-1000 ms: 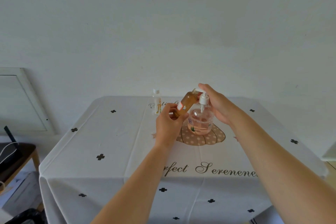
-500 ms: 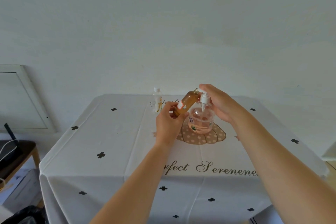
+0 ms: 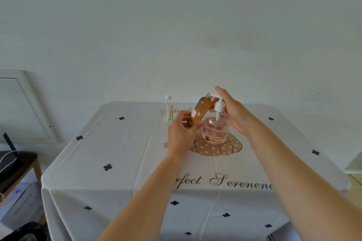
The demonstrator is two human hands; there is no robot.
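**Refill from pump into amber bottle: handling notes**

Centre of frame, above the bench [image 3: 117, 152]. The left grip [image 3: 181, 133] is clamped on the lower body of the amber bottle [image 3: 201, 108], thumb and fingers pinching near its label. The bottle is tilted with its open neck up and to the right, at the spout of the pump bottle [image 3: 215, 132]; I cannot tell whether they touch. The right grip [image 3: 235, 113] is apart — fingers fairly straight, laid over the pump head [image 3: 219, 104], curled round nothing.

Amber bottle: small, probably light, smooth-walled. It would be slippery if soap runs down it. The best hold looks like the lower body, which leaves the neck free. The mouth is narrow, so alignment matters.

Pump bottle: stands on the bench, clear, looks rigid, pink liquid low inside. It is likely light at this fill — an off-centre press could tip it, so press straight down.

A small capped bottle [image 3: 168, 108] stands behind, left of centre.
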